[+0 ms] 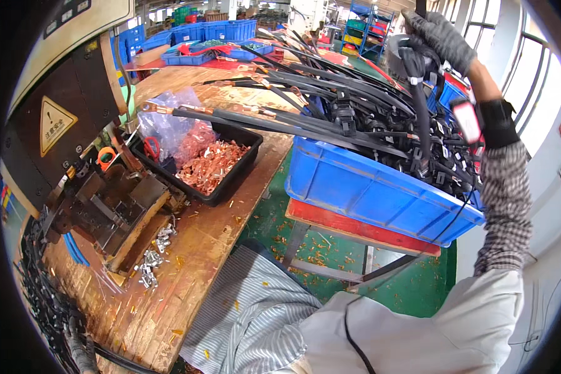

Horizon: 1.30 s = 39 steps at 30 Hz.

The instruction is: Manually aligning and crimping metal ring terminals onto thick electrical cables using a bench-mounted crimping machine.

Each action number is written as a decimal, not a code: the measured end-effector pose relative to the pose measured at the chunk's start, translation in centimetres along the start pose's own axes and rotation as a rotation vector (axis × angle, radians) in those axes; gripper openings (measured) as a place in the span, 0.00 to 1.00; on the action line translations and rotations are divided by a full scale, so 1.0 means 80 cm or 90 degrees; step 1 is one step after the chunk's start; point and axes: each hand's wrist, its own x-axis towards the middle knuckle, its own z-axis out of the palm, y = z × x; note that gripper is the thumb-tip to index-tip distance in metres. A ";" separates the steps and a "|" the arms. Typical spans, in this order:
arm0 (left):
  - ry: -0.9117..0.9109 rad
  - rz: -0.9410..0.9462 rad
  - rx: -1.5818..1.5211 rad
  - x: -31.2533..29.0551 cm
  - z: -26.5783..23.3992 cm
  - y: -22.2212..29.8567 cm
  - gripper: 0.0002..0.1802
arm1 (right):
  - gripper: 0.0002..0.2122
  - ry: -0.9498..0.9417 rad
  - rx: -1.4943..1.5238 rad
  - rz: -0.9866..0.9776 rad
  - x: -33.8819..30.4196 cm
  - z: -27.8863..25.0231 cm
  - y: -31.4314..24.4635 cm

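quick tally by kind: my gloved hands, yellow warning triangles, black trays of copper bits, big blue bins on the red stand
Gloved hands: 2 (left hand, right hand)
Warning triangle: 1
Black tray: 1
Blue bin: 1
Total: 5

Gloved in grey, the right hand (439,38) is raised above the far right end of the blue crate (374,187), fingers (412,22) bent inward. The right forearm (485,82), checkered sleeve (503,184) below a black wristband (500,123), stands nearly upright beside the crate's right end. The left hand (80,350), mostly cut off, is well left of the crate, its grip unclear
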 end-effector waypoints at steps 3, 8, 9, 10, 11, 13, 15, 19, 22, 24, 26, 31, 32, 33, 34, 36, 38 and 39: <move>-0.014 0.006 -0.014 0.016 0.007 -0.003 0.35 | 0.17 0.041 -0.183 -0.060 0.062 0.010 0.041; 0.007 0.000 -0.004 0.014 0.015 -0.008 0.34 | 0.11 -0.096 -0.439 -0.219 0.114 0.093 0.031; 0.012 -0.001 -0.001 0.014 0.015 -0.008 0.33 | 0.10 -0.125 -0.457 -0.221 0.123 0.114 0.033; 0.016 -0.008 0.006 0.012 0.013 -0.008 0.33 | 0.11 -0.151 -0.444 -0.201 0.130 0.137 0.025; 0.021 -0.012 0.010 0.012 0.013 -0.009 0.33 | 0.11 -0.175 -0.434 -0.179 0.131 0.156 0.017; 0.028 -0.021 0.023 0.011 0.013 -0.011 0.33 | 0.23 -0.227 -0.305 -0.219 0.118 0.168 0.006; 0.031 -0.027 0.039 0.010 0.013 -0.012 0.32 | 0.28 -0.285 -0.268 -0.131 0.140 0.194 0.018; 0.026 -0.027 0.062 0.011 0.016 -0.021 0.32 | 0.27 -0.410 -0.227 -0.045 0.150 0.204 0.027; 0.009 -0.015 -0.073 0.024 0.019 -0.013 0.27 | 0.26 -0.388 -0.200 -0.084 0.154 0.216 0.041; 0.005 -0.033 -0.165 0.027 0.009 0.037 0.23 | 0.23 -0.472 -0.141 -0.087 0.163 0.217 0.061; 0.040 -0.197 -0.561 0.028 0.031 -0.047 0.21 | 0.20 -0.540 -0.081 -0.069 0.158 0.211 0.034; 0.066 -0.334 -0.924 0.039 0.046 -0.062 0.17 | 0.19 -0.506 -0.122 -0.116 0.140 0.230 0.039; 0.026 -0.173 -0.394 0.035 0.017 0.021 0.16 | 0.18 -0.494 -0.144 -0.110 0.136 0.229 0.039; -0.002 -0.004 0.134 0.026 -0.005 0.064 0.16 | 0.16 -0.475 -0.162 -0.115 0.135 0.226 0.036; 0.001 -0.011 0.138 0.024 -0.005 0.052 0.16 | 0.15 -0.549 -0.063 -0.138 0.144 0.236 0.045; 0.111 -0.483 -0.901 0.046 0.022 0.017 0.20 | 0.14 -0.621 -0.021 -0.282 0.167 0.247 0.099; 0.049 -0.260 -0.492 0.028 0.018 -0.004 0.26 | 0.14 -0.623 -0.178 -0.192 0.156 0.253 0.066; -0.021 -0.029 -0.090 0.016 0.010 -0.014 0.33 | 0.14 -0.626 -0.175 -0.199 0.142 0.248 0.049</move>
